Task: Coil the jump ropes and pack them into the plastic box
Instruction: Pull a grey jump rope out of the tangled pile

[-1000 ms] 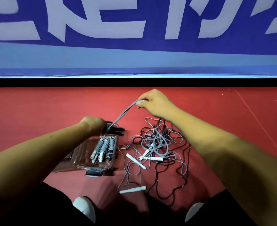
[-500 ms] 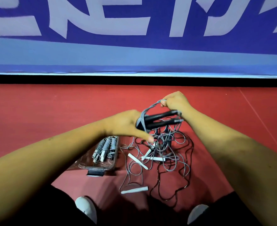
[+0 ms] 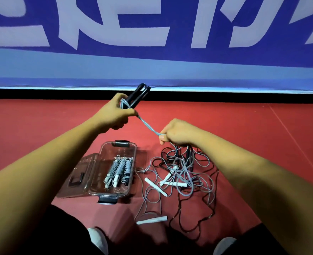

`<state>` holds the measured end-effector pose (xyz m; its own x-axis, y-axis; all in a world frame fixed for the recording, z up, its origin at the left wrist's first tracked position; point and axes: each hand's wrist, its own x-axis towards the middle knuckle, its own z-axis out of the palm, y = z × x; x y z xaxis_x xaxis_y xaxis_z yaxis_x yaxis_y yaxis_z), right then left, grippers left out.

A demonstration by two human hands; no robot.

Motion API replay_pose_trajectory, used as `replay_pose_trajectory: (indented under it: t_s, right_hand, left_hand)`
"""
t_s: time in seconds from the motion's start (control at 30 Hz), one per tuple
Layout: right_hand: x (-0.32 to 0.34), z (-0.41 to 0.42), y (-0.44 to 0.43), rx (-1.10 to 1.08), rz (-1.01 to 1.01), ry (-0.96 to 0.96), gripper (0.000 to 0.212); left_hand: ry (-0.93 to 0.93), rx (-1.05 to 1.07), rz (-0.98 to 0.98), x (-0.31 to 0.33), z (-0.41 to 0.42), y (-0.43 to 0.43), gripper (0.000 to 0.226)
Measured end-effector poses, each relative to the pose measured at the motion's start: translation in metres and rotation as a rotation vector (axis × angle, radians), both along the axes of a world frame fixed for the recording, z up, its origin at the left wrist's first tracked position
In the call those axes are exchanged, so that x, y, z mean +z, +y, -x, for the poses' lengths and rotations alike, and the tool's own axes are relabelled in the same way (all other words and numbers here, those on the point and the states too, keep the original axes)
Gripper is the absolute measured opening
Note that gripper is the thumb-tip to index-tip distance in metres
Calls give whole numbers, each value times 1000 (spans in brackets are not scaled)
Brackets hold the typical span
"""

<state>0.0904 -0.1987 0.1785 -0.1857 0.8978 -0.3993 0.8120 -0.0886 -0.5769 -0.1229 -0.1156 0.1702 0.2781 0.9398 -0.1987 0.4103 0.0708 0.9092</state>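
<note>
The left hand [image 3: 113, 115] gripped two black handles [image 3: 138, 94] above the box [image 3: 104, 162], grey cord [image 3: 148, 126] looped round them. The right hand [image 3: 177, 133] pinched that cord taut, right of the box. Winding looked under way; next the cord needs another turn. Three coiled ropes [image 3: 118, 170] lay inside the box; a loose tangle [image 3: 181, 173] sprawled on the floor [image 3: 41, 126] to its right.

Plastic box [image 3: 115, 148] left of tangled ropes [image 3: 185, 173]; 3 coiled ropes [image 3: 119, 170] inside
</note>
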Motion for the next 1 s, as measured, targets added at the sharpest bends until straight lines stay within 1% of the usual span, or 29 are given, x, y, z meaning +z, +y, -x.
replay_pose_trajectory:
  t_s: [0.03, 0.07, 0.13, 0.23, 0.27, 0.33, 0.4, 0.47, 0.57, 0.63, 0.73, 0.8, 0.83, 0.9, 0.93, 1.0]
  right_hand:
    - [1, 1, -2, 1, 2, 19, 25]
    - [2, 0, -3, 4, 14, 20, 25]
    - [3, -5, -8, -10, 7, 32, 25]
    - [6, -10, -12, 78, 2, -28, 22]
    - [9, -9, -14, 96, -18, -32, 22]
    - [9, -9, -15, 59, -41, 19, 20]
    - [10, -7, -14, 38, -85, 61, 20]
    - [12, -2, -12, 62, -143, 55, 21]
    - [12, -5, -8, 43, -226, 84, 22]
    - [9, -11, -4, 15, -290, 98, 22]
    - [3, -20, 2, -9, -387, 73, 21]
    - [1, -26, 4, -17, -436, 51, 20]
    - [-1, -28, 5, -18, -450, 53, 19]
    - [-1, -32, 7, -16, -446, 87, 16]
    - [-1, -34, 7, -16, -436, 103, 15]
    - [-1, -39, 8, -24, -421, 131, 15]
  left_hand:
    - [6, -34, 4, 0, 3, 2, 40]
    - [41, -86, -14, -1, 5, 2, 40]
    - [172, -186, -82, 1, 3, -1, 30]
    - [338, -265, -173, -3, 1, -3, 24]
    - [379, -279, -173, -5, 1, -3, 22]
    - [469, -294, -153, -7, -4, -4, 20]
    - [598, -314, -158, -9, -13, -8, 31]
    - [721, -365, -160, -11, -21, -14, 44]
    - [879, -562, -222, -15, -32, -27, 39]
    - [934, -692, -298, -14, -41, -35, 40]
    - [862, -769, -285, -10, -50, -44, 41]
    - [717, -742, -218, -7, -52, -48, 40]
    - [622, -723, -182, -6, -52, -50, 36]
    - [481, -736, -129, -6, -51, -53, 19]
    - [442, -753, -109, -7, -50, -55, 18]
    - [368, -775, -78, -6, -49, -58, 25]
